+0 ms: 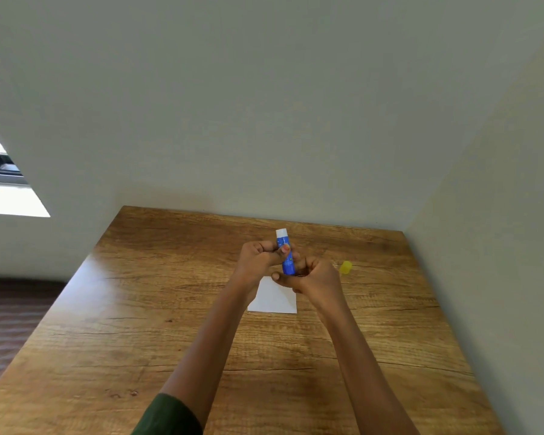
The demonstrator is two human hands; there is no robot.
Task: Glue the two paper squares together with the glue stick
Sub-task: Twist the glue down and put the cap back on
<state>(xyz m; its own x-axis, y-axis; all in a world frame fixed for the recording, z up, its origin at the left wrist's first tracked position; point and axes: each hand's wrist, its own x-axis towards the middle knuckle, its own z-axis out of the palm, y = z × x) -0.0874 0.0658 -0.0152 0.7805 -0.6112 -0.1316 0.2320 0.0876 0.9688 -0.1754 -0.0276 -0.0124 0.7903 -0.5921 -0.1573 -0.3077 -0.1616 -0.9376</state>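
Sleeve [170, 416] green, nearest | head view: left hand [259, 255] grips glue stick [288, 265] barrel, right hand [313, 277] pinches its base, over white paper [274, 298] on table [139, 309] | yellow cap [346, 267] off, lying right | advice: twist base gently, raise only little glue.

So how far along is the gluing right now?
Done: the yellow cap is off, lying on the table. In hand: the left hand and right hand both grip the blue glue stick above the white paper, perhaps twisting it up. Left: spreading glue and pressing the squares together; I can make out only one white sheet.
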